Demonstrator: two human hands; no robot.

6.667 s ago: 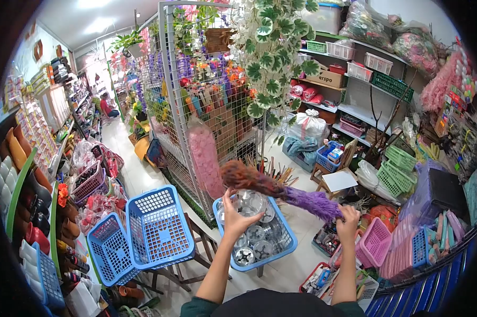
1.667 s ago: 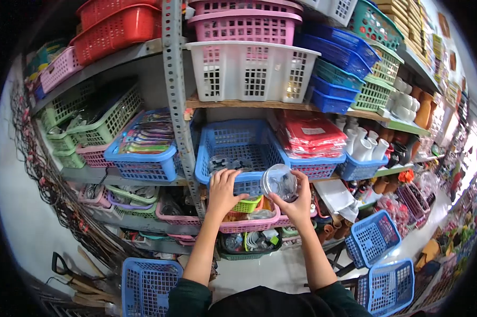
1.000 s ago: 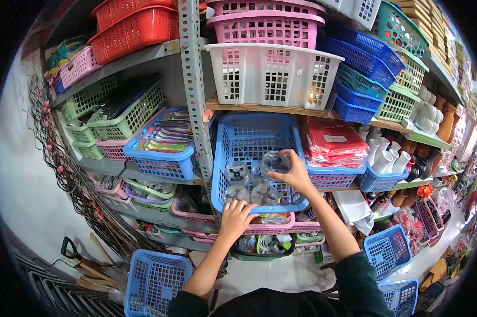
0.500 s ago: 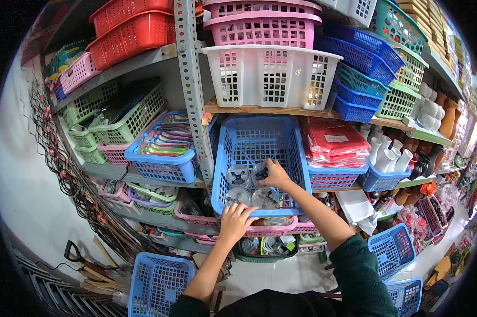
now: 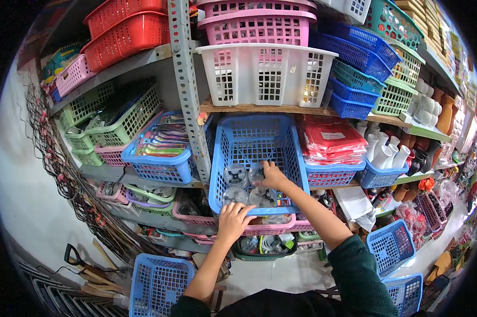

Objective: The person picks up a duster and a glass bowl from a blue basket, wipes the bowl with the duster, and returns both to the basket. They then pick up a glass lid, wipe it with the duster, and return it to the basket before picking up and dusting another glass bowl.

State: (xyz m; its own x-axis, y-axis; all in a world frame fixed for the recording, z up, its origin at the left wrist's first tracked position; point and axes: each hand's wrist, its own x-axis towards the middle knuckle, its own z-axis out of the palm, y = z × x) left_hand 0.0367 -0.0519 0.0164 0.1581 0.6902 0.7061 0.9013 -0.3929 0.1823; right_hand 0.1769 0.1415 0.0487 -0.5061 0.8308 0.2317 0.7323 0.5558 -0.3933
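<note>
A blue plastic basket (image 5: 215,158) sits on the shelf in front of me, holding several clear round plastic containers with dark pieces inside. My right hand (image 5: 274,177) reaches into it, its fingers closed on the rear right clear round container (image 5: 255,174). Another container (image 5: 235,175) stands just left of that one, and a third (image 5: 262,197) lies closer to the front. My left hand (image 5: 233,221) has its fingers hooked over the basket's front rim, close beside the front left container (image 5: 233,195).
A metal post (image 5: 181,79) rises left of the basket. Red packets (image 5: 331,138) fill the basket to the right, near white vases (image 5: 389,153). A white crate (image 5: 267,74) stands overhead. Blue baskets (image 5: 161,282) (image 5: 390,245) sit low on both sides.
The view has shifted slightly, so the shelf appears a little further left. My right hand and the container under it sit slightly lower in the basket; my left hand stays at the rim.
</note>
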